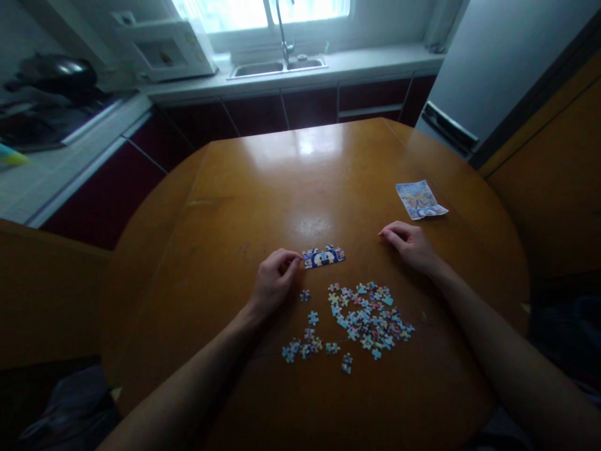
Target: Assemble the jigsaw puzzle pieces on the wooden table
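Note:
A joined strip of jigsaw puzzle [323, 257] with a cartoon face lies flat on the wooden table [235, 188]. At its left end, my left hand [275, 280] is closed, thumb and index finger pinched on the edge. My right hand [410, 246] rests farther right, apart from the strip, its thumb pressed against the fingers; whether anything small is between them is hidden. A heap of loose puzzle pieces [369, 316] spreads below the strip. A smaller cluster of pieces [303, 347] lies to its left, and a single piece [305, 295] is near my left wrist.
A creased picture sheet [420, 200] lies beyond my right hand. Past the table stand a counter with a double sink [284, 67], a microwave [164, 51] and, at left, a stove with a dark pan [54, 75]. A pale fridge [498, 69] is at right.

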Tool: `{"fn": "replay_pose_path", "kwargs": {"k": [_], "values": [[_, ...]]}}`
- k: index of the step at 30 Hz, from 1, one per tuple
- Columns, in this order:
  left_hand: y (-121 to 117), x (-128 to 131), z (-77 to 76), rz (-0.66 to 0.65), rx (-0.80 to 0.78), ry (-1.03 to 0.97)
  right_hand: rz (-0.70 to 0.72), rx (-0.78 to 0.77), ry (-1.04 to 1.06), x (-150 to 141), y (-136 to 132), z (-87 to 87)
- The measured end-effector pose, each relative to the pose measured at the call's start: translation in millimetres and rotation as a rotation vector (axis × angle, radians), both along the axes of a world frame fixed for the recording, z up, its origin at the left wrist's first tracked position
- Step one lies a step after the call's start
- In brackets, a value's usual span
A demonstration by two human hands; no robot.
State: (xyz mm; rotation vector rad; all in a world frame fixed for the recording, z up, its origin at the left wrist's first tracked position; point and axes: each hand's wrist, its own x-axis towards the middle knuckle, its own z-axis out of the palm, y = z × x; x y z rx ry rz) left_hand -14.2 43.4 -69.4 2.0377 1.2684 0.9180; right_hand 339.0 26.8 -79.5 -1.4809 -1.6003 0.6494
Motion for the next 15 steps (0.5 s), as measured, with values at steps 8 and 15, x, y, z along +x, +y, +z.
{"fn": "replay_pose_path", "kwargs": {"k": [8, 15], "values": [[-0.1, 1.0, -0.7, 0.004, -0.011, -0.009, 0.000, -0.002, -0.002, -0.3, -0.4, -0.1], [-1.3, 2.4, 1.7, 0.007, -0.014, -0.012, -0.002, -0.008, -0.012, -1.1, 0.0, 1.0]]}}
